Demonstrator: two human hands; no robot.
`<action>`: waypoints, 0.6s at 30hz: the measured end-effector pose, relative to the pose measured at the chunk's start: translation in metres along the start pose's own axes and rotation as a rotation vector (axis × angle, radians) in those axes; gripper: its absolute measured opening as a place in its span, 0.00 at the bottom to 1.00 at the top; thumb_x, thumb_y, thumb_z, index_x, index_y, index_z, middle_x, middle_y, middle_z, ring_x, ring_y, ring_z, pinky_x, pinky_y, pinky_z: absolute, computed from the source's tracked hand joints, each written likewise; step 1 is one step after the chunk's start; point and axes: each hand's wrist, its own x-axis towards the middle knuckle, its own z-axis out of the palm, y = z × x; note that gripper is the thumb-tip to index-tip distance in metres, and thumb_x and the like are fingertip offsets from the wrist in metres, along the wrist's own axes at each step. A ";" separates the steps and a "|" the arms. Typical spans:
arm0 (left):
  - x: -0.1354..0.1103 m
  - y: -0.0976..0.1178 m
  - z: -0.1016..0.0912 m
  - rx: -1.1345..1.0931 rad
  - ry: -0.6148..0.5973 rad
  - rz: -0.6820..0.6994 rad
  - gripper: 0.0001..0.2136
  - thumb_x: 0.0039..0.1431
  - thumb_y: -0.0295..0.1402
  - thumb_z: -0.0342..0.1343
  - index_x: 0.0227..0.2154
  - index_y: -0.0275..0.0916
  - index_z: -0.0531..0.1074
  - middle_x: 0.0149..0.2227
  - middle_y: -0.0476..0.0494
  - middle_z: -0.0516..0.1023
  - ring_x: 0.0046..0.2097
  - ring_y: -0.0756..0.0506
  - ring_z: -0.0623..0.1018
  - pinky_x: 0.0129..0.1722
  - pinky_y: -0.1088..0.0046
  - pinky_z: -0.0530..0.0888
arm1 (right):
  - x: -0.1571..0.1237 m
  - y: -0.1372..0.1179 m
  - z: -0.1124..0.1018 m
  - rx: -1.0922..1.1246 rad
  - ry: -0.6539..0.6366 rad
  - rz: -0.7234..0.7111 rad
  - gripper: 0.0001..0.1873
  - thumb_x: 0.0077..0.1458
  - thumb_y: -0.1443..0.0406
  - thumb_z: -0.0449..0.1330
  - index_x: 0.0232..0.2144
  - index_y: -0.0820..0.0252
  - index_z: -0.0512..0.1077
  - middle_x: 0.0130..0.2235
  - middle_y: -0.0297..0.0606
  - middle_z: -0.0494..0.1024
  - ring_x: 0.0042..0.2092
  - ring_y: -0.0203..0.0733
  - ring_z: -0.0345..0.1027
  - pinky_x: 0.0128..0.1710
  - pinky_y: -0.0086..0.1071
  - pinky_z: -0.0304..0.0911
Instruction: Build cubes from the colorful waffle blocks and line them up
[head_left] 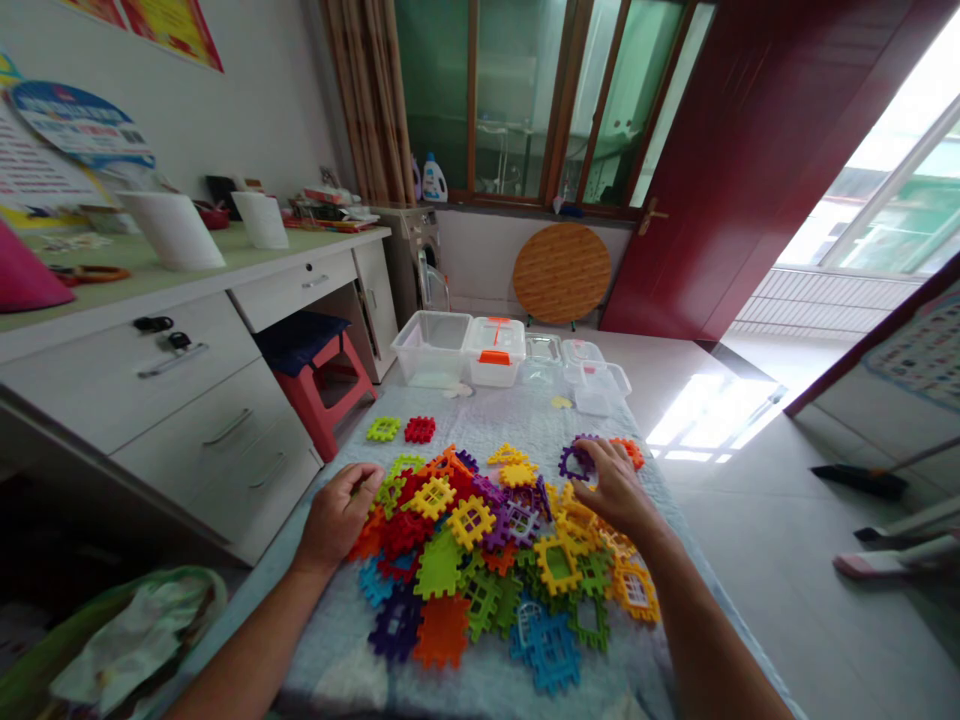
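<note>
A heap of colourful plastic interlocking building pieces (471, 522), notched at the edges and some with window openings, lies on the cloth-covered table. My left hand (339, 515) rests curled at the heap's left edge, with nothing visible in its fingers. On the right, my right hand (615, 488) has its fingers on a purple building piece (574, 462) just beyond the heap, and they partly cover it. An orange piece (628, 452) lies beside that hand. Apart from the heap, a lime green piece (383, 429) and a red piece (420, 430) lie at the far left.
At the table's far end stand an open clear bin (433, 350), a lidded box with orange latches (495, 352) and small clear containers (600, 385). A red stool (330, 385) and a white desk (161, 390) stand left. A broom (862, 480) lies right.
</note>
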 end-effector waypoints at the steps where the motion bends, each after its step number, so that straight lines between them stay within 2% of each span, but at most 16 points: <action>1: 0.000 0.000 0.000 0.000 -0.001 0.000 0.17 0.60 0.47 0.48 0.33 0.39 0.74 0.35 0.45 0.80 0.40 0.43 0.78 0.43 0.71 0.73 | 0.006 0.002 -0.002 -0.010 0.013 0.004 0.25 0.47 0.64 0.59 0.50 0.55 0.69 0.48 0.43 0.70 0.50 0.53 0.61 0.52 0.46 0.57; 6: 0.001 0.002 0.000 0.002 0.005 0.005 0.17 0.59 0.47 0.48 0.32 0.40 0.74 0.34 0.45 0.80 0.39 0.43 0.78 0.43 0.71 0.73 | 0.041 0.006 0.006 -0.117 -0.036 -0.009 0.24 0.47 0.62 0.61 0.50 0.50 0.71 0.55 0.43 0.65 0.58 0.59 0.53 0.57 0.52 0.49; 12: 0.001 -0.001 0.000 -0.002 -0.011 0.014 0.16 0.60 0.47 0.48 0.33 0.40 0.74 0.34 0.45 0.80 0.39 0.43 0.78 0.43 0.71 0.73 | 0.062 0.006 0.030 -0.252 -0.243 0.056 0.26 0.45 0.64 0.62 0.50 0.53 0.72 0.55 0.46 0.67 0.60 0.62 0.49 0.60 0.57 0.37; 14: 0.001 -0.002 0.000 0.000 -0.018 0.016 0.16 0.60 0.46 0.48 0.33 0.40 0.74 0.34 0.45 0.80 0.39 0.43 0.78 0.43 0.70 0.73 | 0.064 0.005 0.033 -0.253 -0.274 0.054 0.26 0.45 0.65 0.62 0.50 0.55 0.73 0.54 0.47 0.69 0.59 0.61 0.51 0.60 0.56 0.38; 18: 0.001 -0.002 0.000 0.006 -0.017 0.011 0.16 0.60 0.46 0.48 0.32 0.40 0.73 0.34 0.45 0.79 0.38 0.43 0.78 0.43 0.70 0.73 | 0.067 0.006 0.035 -0.211 -0.302 0.021 0.23 0.45 0.69 0.60 0.47 0.55 0.73 0.49 0.43 0.73 0.54 0.53 0.59 0.57 0.47 0.46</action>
